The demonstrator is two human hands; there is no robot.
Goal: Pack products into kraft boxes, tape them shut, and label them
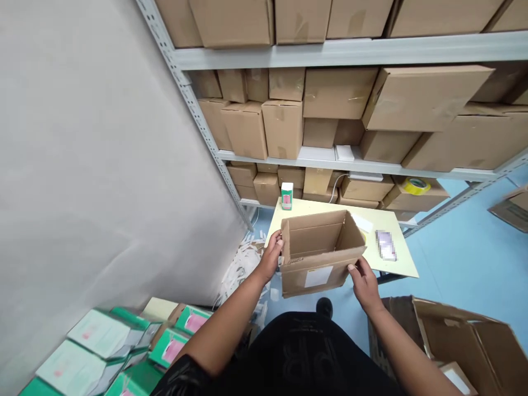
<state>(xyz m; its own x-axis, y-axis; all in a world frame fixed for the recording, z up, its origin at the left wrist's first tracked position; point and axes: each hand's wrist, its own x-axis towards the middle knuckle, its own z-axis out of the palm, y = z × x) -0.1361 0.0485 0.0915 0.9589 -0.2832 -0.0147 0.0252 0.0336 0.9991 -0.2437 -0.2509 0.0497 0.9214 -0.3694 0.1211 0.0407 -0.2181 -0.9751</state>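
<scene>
Head view: an open cardboard box is being gripped from both sides, hanging partly over the near edge of a pale yellow worktop, its top flaps open, its inside showing nothing and a white label facing the person. The left hand is closing its fingers around the box's left corner, thumb along the rim; the right hand is clasping the lower right corner, fingers curled under the edge. Beyond the left hand, a small green and white carton is standing upright at the worktop's far edge. Just past the right hand, a white slip and a blurred flat item are lying on the worktop. Farther off, grey metal shelving is carrying rows of sealed brown cartons, with a roll of yellow tape resting on one of them to the right. Below the left arm, green and white packs are lying in a heap on the floor beside torn paper strips; below the right arm, a larger open carton is sitting on the blue floor. With only the corners held and much of the base unsupported, the box could tip or slide off toward the floor, and a push forward might knock over the upright carton.
</scene>
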